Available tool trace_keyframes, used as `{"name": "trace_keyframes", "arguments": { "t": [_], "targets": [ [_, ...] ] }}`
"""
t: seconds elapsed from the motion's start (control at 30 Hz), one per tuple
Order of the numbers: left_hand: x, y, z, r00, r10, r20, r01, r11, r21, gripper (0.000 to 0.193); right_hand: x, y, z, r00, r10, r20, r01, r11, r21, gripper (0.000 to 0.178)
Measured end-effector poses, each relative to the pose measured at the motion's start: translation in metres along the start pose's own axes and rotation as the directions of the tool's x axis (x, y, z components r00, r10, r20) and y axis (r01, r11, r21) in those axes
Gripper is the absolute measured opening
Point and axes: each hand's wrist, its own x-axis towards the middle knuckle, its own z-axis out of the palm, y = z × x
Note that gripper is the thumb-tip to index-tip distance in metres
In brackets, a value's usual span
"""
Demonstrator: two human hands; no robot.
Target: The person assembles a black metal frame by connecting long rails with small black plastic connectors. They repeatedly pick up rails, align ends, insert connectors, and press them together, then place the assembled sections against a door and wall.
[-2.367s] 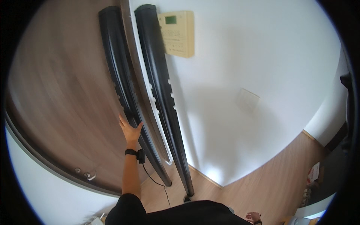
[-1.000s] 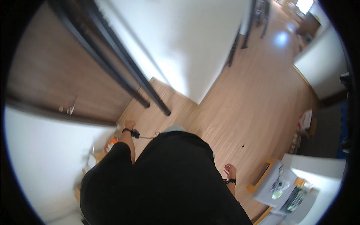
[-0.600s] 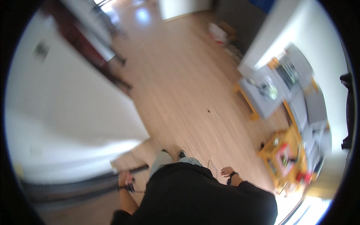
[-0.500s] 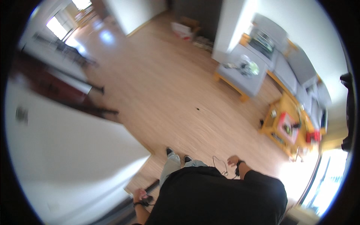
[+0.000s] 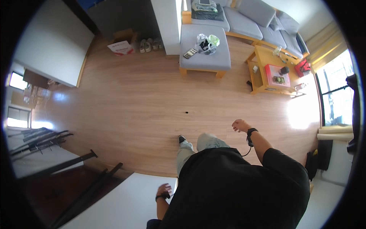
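My left hand point(image 5: 164, 189) hangs low at my side by a white surface point(image 5: 133, 198), its fingers a little apart and holding nothing. In front of my body, above the wood floor, my right hand point(image 5: 240, 125) is held out with loosely bent fingers and nothing in it. Each wrist wears a black band, and a black cable point(image 5: 248, 152) hangs from the right one. A small black object point(image 5: 187, 112) lies on the floor ahead of me, apart from both hands. One shoe point(image 5: 182, 139) shows beneath me.
Ahead stands a grey ottoman point(image 5: 206, 64) bearing a plastic bag point(image 5: 204, 45) and a dark rectangular item point(image 5: 190, 53). A wooden coffee table point(image 5: 263, 57) and grey sofa point(image 5: 244, 28) are right. An open box point(image 5: 122, 47) and shoes point(image 5: 145, 46) sit far left; black metal bars point(image 5: 84, 157) near left.
My view has turned, so the ottoman, sofa and coffee table appear further left and up. My right hand reaches further forward, and my left hand appears further right in view.
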Motion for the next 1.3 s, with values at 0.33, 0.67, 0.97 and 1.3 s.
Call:
{"name": "trace_keyframes", "arguments": {
  "t": [0.33, 0.67, 0.97, 1.3],
  "targets": [
    [0.097, -0.206, -0.355, 0.124, -0.987, 0.099, 0.397, -0.042, -0.917, 0.024, 0.058, 0.019, -0.074, 0.913, 0.407, -0.041, -0.39, 0.896, 0.21, 0.027],
    [0.486, -0.317, -0.5, 0.371, -0.856, 0.359, 0.885, 0.209, -0.416, 0.02, 0.378, -0.146, -0.205, 0.932, 0.076, -0.355, 0.028, 0.96, 0.278, 0.026],
    [1.042, -0.423, -0.564, 0.948, -0.054, -0.312, 0.001, 0.985, -0.17, 0.018, 0.687, -0.374, -0.217, 0.526, -0.498, -0.689, 0.662, 0.749, -0.035, 0.021],
    [1.213, -0.451, -0.567, 0.967, -0.208, -0.149, 0.207, 0.978, -0.016, 0.076, 0.771, -0.306, -0.255, 0.542, 0.112, -0.833, 0.123, 0.97, 0.211, 0.079]
  ]
}}
